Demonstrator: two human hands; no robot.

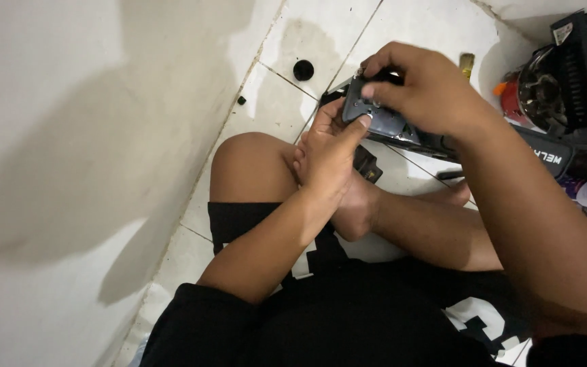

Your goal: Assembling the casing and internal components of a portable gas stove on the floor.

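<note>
While the person sits cross-legged on the white tiled floor [273, 102], the left hand [324, 153] cups a dark grey metal cover plate [368, 112] from below; the right hand [422, 88] clamps it from above. At ten o'clock lies a small black round cap [303, 69].

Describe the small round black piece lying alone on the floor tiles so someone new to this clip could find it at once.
Start at the white wall on the left and follow the white tiled floor away from the seated person's bent knee. Just beyond the left hand and right hand, which grip a dark grey part, lies the round black cap. It is bigger and rounder than the tiny black bit nearer the wall.
</note>
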